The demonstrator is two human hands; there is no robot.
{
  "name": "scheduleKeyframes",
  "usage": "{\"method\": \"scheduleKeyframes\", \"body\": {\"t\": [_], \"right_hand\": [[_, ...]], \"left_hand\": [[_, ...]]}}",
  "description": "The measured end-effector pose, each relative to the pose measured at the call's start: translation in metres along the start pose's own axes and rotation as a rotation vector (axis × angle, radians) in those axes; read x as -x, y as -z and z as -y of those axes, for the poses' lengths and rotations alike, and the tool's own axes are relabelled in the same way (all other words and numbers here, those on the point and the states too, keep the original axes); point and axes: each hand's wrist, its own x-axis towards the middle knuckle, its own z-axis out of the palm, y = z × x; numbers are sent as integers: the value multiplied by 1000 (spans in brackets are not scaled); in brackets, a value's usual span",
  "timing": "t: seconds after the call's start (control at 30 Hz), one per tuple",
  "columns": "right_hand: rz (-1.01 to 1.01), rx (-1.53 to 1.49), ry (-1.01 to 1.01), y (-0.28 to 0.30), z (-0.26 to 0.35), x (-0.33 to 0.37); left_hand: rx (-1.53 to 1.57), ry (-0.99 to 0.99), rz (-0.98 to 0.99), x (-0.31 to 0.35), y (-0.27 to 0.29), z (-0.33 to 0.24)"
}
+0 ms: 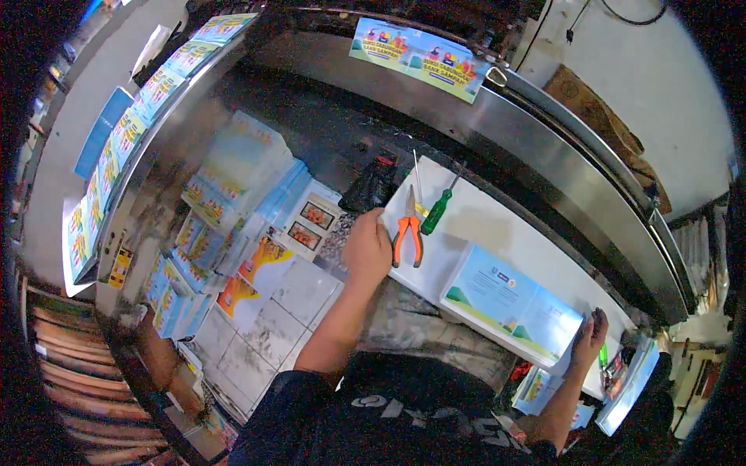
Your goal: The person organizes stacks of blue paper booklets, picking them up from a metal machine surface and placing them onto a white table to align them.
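My left hand (367,245) is closed at the left edge of a white board (458,233), its fingers bent round the edge and partly hidden. Right beside it lie pliers (408,233) with orange handles, jaws pointing away. A green-handled screwdriver (439,212) rests next to them, and a thin metal rod (418,175) sticks out past the far edge. A neat stack of light blue printed booklets (509,307) lies on the board's near side. My right hand (590,339) is at the stack's right end, fingers loosely bent and a little apart, with nothing visible in them.
Stacks of printed sheets (241,171) stand at the left, above a tiled surface (276,330). A metal rail (575,155) curves behind the board, with a printed sheet (420,58) on it. More sheets (128,144) line the left ledge. A blue-covered stack (629,384) leans at right.
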Motion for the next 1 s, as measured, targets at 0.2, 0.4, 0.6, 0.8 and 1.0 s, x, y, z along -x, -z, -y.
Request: {"method": "scheduleKeyframes", "body": {"t": [0.2, 0.4, 0.6, 0.8, 1.0], "right_hand": [[-10, -133, -100, -5, 3, 1], [-1, -15, -71, -2, 4, 1], [21, 108, -6, -3, 8, 1], [63, 111, -71, 1, -2, -1], [4, 47, -56, -10, -11, -6]], "left_hand": [[58, -9, -8, 1, -1, -1], [55, 55, 63, -6, 1, -1], [352, 119, 303, -102, -8, 14], [1308, 508, 239, -282, -59, -33], [1370, 442, 69, -370, -84, -13]]}}
